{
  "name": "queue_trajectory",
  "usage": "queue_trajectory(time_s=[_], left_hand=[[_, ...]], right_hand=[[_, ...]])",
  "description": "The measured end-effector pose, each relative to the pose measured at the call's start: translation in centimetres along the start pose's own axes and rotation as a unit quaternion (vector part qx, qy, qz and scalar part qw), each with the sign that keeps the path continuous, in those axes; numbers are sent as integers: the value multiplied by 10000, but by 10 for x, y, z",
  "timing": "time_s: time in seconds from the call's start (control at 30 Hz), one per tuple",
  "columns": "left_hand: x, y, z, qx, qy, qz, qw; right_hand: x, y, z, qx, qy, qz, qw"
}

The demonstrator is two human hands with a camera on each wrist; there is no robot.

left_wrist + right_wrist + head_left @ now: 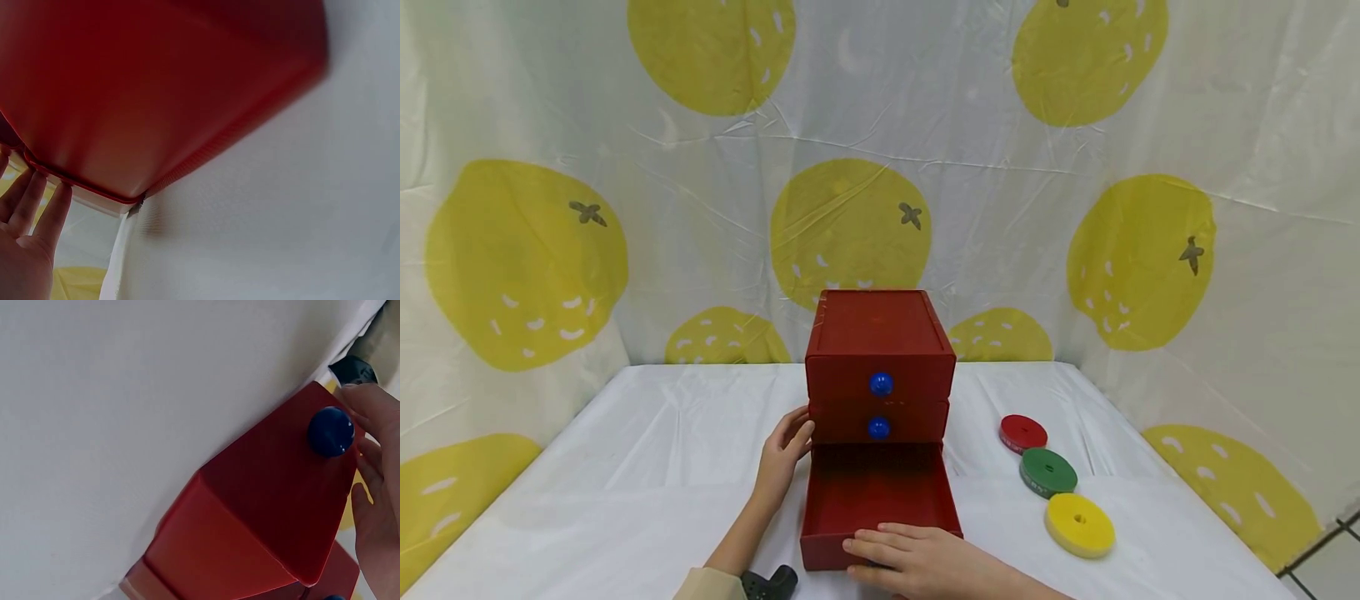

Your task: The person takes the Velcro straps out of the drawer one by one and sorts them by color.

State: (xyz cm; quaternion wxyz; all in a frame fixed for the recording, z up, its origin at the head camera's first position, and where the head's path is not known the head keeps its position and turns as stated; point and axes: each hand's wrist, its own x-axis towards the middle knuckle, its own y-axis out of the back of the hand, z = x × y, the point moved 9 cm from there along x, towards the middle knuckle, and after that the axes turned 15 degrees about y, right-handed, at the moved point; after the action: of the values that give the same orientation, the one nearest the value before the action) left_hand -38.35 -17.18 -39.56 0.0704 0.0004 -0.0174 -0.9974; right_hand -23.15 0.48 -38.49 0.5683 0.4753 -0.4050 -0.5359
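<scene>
A red drawer cabinet [880, 325] stands on the white-covered table, its upper two drawers closed, each with a blue knob [882, 384]. The bottom drawer [883, 500] is pulled out, and its bare floor shows. My left hand [784, 454] touches the cabinet's left side with fingers extended; in the left wrist view, its fingertips meet the cabinet's red edge [81, 181]. Over the drawer's front rim lies my right hand [917, 562], fingers extended. The right wrist view shows that drawer's blue knob [331, 431] beside the hand, which does not grip it.
To the right of the cabinet, a red disc [1023, 433], a green disc [1048, 472] and a yellow disc [1080, 525] lie in a row on the table. A cloth [715, 217] printed with yellow fruit hangs behind and at the sides.
</scene>
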Motion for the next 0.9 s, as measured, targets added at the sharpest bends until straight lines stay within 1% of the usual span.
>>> queue_trajectory(time_s=[0.27,0.47,0.63,0.77,0.9], left_hand=[[0,0,-2,-14,8,-3,10000],[-1,-1,-4,11,19,-25,10000],[-1,-1,-2,-3,-53,-12,10000],[-1,-1,0,-43,-105,-12,9999],[-1,-1,1,-56,-97,-11,9999]], right_hand=[[0,-2,6,-80,-92,14,9999],[0,-5,12,175,-326,-27,9993],[-1,-5,20,303,-603,-69,9977],[-1,-4,26,109,-684,-71,9976],[1,-2,29,-363,-645,34,9972]])
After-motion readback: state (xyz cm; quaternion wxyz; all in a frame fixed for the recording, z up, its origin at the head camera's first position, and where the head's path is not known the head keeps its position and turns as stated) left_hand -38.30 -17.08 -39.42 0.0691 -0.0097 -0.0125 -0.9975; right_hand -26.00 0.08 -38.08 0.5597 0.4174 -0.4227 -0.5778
